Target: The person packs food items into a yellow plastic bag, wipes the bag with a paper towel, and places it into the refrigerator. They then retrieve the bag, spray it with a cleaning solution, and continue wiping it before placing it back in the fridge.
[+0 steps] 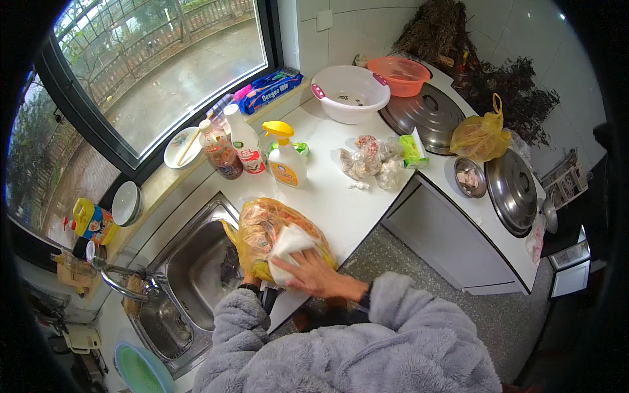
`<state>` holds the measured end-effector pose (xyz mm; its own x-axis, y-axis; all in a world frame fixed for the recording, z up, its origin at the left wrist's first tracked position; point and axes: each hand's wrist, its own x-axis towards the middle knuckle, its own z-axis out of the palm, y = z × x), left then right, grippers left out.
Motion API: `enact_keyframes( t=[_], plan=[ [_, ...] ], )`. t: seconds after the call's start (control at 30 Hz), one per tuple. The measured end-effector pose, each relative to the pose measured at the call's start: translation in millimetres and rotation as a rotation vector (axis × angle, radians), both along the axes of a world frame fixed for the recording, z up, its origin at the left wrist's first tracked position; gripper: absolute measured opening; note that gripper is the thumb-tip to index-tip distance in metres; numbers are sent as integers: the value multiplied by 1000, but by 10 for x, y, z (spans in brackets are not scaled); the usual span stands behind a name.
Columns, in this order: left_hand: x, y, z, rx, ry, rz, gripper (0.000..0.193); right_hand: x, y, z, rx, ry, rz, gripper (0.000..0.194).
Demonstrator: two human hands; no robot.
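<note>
A bulging yellow plastic bag (260, 228) is in front of me, above the counter at the sink's right edge. Its contents look reddish through the film but are not clear. My left hand (253, 278) reaches to its near lower side, with most of the fingers hidden by the bag. With fingers spread, my right hand (312, 275) presses a crumpled white cloth or paper towel (294, 239) against the bag's near right side. A dark handle-like object (269, 298) shows beside my left wrist.
At left is a steel double sink (196, 267) with its faucet (123, 280). A spray bottle (286, 164) and other bottles stand behind the bag. Knotted plastic bags (366, 159), a white basin (350, 96) and metal lids (425, 115) occupy the counter. Its edge (378, 221) turns right.
</note>
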<state>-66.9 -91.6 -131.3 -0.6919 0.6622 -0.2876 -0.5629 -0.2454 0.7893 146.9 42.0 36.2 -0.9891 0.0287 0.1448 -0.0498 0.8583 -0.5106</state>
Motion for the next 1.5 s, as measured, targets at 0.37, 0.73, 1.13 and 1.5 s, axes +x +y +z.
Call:
enact_keyframes(
  t=[0.37,0.73,1.13,1.5],
  plan=[
    [236,-93,-38,-2,-11,37,43,193,639,-887,-744,-187,-406,67],
    [297,-24,-136,2,-14,46,43,46,-513,324,-22,15,-216,66],
    [272,-3,-66,15,15,60,43,-1287,1130,-561,-532,-185,148,53],
    [351,-117,-223,12,0,111,42,810,40,-643,-548,-107,-364,70]
  ],
)
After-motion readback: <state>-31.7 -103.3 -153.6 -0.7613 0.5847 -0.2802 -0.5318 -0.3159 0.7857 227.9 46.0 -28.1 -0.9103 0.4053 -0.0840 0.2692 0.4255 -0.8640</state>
